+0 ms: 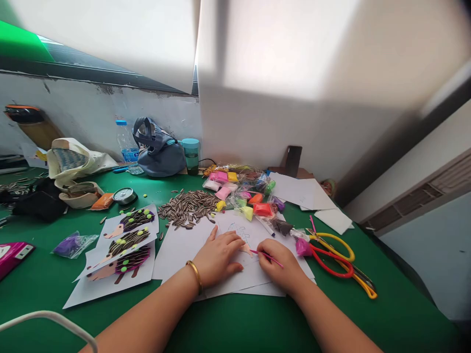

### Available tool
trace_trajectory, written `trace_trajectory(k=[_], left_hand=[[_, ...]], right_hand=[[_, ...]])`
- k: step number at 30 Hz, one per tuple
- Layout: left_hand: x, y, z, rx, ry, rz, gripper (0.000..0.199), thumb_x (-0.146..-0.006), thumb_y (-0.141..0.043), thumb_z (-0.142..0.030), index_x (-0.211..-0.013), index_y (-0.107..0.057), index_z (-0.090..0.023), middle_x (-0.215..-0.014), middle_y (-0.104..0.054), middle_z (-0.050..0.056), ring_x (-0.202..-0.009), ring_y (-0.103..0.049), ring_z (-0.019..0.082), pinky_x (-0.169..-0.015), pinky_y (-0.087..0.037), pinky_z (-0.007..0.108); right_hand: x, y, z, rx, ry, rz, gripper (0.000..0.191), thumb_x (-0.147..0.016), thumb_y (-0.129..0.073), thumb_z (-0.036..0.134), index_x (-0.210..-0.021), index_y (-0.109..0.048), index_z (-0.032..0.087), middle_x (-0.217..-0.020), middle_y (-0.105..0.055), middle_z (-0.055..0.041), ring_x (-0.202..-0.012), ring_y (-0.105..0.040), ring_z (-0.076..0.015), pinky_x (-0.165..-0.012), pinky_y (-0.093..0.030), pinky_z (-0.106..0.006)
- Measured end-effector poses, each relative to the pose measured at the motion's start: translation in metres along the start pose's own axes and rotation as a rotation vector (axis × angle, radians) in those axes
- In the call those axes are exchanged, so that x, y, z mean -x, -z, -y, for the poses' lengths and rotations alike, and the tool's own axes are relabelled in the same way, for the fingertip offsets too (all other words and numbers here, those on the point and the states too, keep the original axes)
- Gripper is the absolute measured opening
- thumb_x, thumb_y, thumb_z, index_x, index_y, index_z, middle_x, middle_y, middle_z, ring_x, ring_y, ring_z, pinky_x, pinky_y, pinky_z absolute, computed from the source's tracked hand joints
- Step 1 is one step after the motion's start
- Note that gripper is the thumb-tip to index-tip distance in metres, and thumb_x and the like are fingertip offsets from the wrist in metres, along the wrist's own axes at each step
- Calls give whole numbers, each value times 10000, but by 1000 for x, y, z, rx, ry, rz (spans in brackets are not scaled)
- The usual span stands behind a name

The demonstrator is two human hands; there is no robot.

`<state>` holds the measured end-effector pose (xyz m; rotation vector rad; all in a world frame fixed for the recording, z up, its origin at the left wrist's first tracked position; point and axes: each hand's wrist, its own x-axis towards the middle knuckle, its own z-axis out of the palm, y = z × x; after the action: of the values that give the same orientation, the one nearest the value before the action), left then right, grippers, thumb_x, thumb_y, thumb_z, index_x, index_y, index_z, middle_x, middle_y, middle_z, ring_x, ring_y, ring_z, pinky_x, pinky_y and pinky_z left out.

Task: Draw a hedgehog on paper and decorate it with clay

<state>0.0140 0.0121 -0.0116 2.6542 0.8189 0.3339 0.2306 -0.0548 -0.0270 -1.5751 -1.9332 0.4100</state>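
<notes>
My left hand (220,256), a gold bangle at its wrist, lies flat with spread fingers on white paper (176,255). My right hand (282,268) pinches a thin pink stick (274,260), its tip at a small peach-coloured clay shape (246,248) on the sheet. Faint outline lines of a drawing (239,228) show above this shape; my left fingers cover part of it. A heap of striped sunflower seeds (189,208) touches the paper's upper left. Left of it lie finished hedgehog pictures (130,245) made of seeds, clay and green dots.
Bagged coloured clay (263,210) lies behind the paper. Red-handled scissors (333,272) and yellow-handled scissors (349,250) rest at right. A round tin (125,195), purple clay bag (73,244), blue-grey bag (162,159), cup (191,159) and phone (293,161) stand around the green table (235,323).
</notes>
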Motion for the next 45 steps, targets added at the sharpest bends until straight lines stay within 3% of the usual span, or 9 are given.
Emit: trace_trajectory(k=[23, 45], left_hand=[[-1, 1, 1, 20, 7, 15, 491, -818, -698, -401, -1259, -527, -271, -1313, -590, 71, -1344, -420, 283, -1157, -58, 643], [0, 0, 1, 15, -8, 6, 467, -820, -694, -406, -1240, -542, -268, -1295, -599, 74, -1337, -427, 276, -1163, -54, 622]], right_hand=[[-2, 2, -1, 164, 71, 93, 166, -818, -472, 62, -729, -470, 202, -741, -510, 1, -718, -473, -153, -625, -311, -258], [1, -1, -4, 124, 70, 33, 169, -786, -467, 47, -724, -468, 205, -727, -509, 4, -703, -472, -154, -616, -313, -258]])
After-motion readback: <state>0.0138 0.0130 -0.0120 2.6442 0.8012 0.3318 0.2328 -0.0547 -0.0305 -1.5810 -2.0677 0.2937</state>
